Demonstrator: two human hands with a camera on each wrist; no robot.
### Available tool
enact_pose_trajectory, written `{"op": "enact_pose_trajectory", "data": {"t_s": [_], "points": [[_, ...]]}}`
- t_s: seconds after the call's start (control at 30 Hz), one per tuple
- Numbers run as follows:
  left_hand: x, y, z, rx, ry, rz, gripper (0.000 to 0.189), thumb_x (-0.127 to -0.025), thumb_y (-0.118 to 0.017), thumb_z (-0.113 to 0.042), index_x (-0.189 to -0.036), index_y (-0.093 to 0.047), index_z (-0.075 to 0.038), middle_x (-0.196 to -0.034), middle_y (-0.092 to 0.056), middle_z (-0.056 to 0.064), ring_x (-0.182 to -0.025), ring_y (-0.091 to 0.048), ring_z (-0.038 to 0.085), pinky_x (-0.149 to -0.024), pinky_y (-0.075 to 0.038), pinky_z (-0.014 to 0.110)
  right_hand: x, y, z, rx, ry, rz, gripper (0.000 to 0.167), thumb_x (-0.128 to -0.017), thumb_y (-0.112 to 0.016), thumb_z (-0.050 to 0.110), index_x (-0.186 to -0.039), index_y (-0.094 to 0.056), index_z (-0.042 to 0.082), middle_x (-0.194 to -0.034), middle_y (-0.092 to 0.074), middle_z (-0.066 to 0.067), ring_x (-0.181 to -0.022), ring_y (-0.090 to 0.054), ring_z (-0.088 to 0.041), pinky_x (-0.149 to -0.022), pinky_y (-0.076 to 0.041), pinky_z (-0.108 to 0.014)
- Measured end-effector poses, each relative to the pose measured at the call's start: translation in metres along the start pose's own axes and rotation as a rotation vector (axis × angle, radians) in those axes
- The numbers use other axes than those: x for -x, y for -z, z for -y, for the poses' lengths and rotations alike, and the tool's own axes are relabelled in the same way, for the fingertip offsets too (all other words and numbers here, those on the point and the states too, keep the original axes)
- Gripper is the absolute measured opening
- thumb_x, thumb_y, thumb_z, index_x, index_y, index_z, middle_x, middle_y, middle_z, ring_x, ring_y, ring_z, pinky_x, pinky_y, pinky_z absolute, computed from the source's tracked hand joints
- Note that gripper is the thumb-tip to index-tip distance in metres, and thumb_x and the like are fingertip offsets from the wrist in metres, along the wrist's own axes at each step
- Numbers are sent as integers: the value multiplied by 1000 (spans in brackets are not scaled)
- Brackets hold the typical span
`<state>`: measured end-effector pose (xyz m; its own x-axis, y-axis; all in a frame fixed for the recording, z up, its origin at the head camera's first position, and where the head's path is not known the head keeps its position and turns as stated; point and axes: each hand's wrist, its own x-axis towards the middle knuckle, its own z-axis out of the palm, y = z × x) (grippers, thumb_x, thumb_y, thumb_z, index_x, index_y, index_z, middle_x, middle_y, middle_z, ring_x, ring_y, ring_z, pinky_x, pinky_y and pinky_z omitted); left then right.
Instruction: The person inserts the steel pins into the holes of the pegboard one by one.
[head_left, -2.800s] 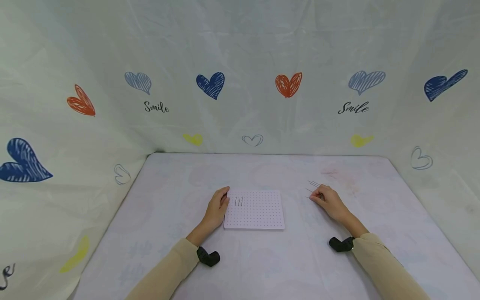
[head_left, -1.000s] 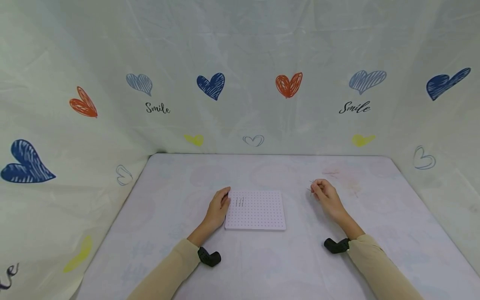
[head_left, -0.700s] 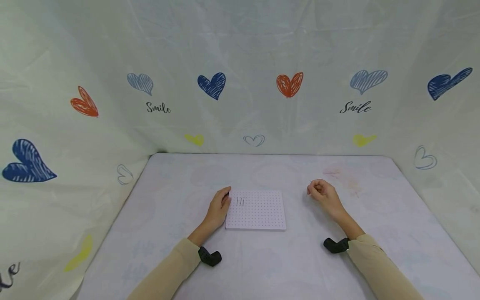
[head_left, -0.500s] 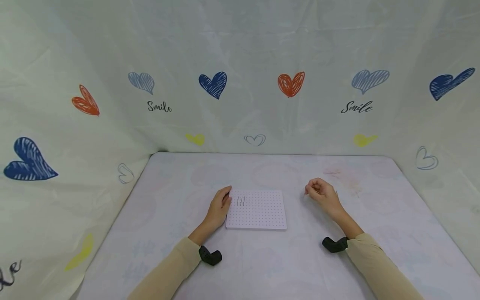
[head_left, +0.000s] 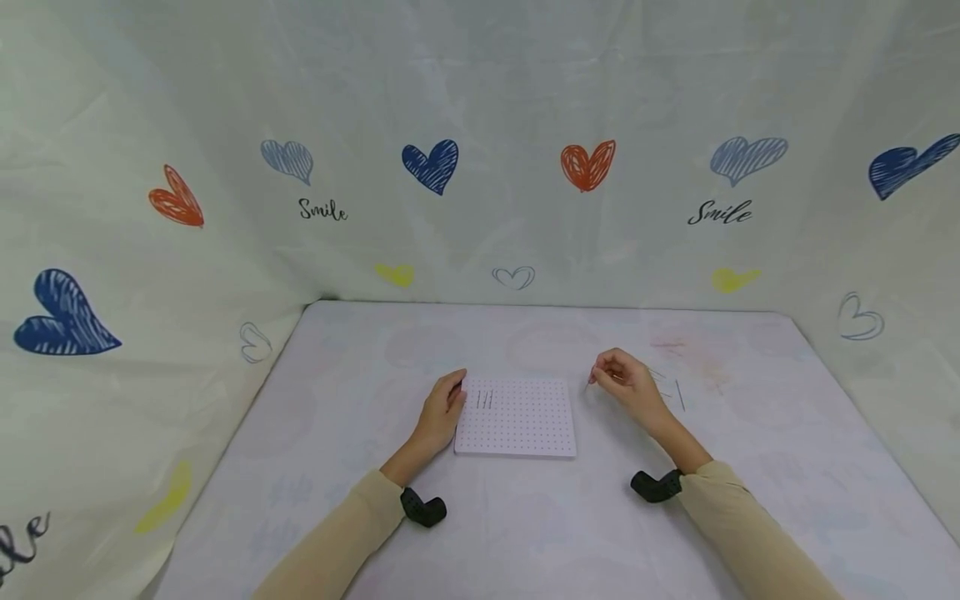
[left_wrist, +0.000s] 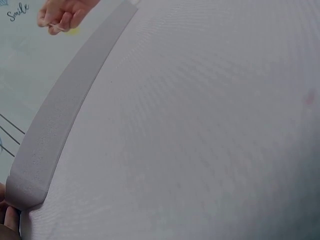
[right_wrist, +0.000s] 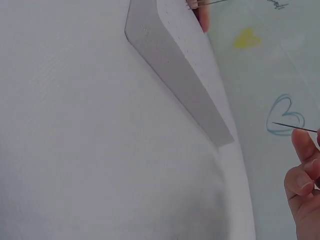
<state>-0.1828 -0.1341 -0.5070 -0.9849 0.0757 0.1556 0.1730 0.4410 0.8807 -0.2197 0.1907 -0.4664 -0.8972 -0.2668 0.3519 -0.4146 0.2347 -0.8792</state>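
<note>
White backdrop (head_left: 480, 92), printed with hearts (head_left: 431, 167), behind the far edge of the worktop. One pale worktop (head_left: 540, 517), far corners rounded. Two beige sleeves, left sleeve (head_left: 337, 533) and right sleeve (head_left: 750, 533), entering over the near edge and angled inward. One white pegboard (head_left: 525, 425), rectangular, rows of small holes; lies flat near the middle of the worktop, long axis parallel to the far edge. One right hand (head_left: 628, 385), raised above the worktop near the board's far-right corner, fingertips directed left; thumb and finger pinch a single pin. One left hand (head_left: 437, 412), gripping the board at its left edge by the far-left corner, fingers directed toward the far edge. Two black wrist units (head_left: 424, 508), one per sleeve cuff. Held pin (right_wrist: 295, 127), slim; free end points down toward the worktop, just right of the board. Three dark pins (head_left: 485, 399), standing up from the board near its far-left corner. Loose pins (head_left: 680, 396), partly hidden, right of the right hand; the rightmost runs far to near.
</note>
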Motion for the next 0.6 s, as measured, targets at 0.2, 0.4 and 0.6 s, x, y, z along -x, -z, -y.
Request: {"op": "enact_pose_trajectory", "data": {"t_s": [0.2,0.4,0.6], "points": [[-1,0,-2,4,6,4,43,-105,-46,-1,-146,-40,7,-148,-41,23,-140,-39,34,-114,-36,41,-5,-16,33,35,54,27,4,-93,-58,-15,-97,-56,-14,-83,-64,-25,-80,-61,-45,-67,-52,-12],[-2,1,-1,9,8,6,43,-105,-46,-1,-146,-40,7,-148,-41,23,-140,-39,33,-114,-37,40,-10,-31,39,13,61,59,4,-94,-58,-13,-98,-56,-13,-85,-65,-26,-80,-63,-44,-66,-52,-13],[-1,1,0,9,4,9,43,-104,-46,0,-146,-41,7,-148,-42,24,-139,-40,33,-114,-37,39,-13,-44,44,-14,48,106,6,-94,-57,-12,-100,-56,-14,-87,-65,-28,-83,-59,-53,-65,-50,-14]]}}
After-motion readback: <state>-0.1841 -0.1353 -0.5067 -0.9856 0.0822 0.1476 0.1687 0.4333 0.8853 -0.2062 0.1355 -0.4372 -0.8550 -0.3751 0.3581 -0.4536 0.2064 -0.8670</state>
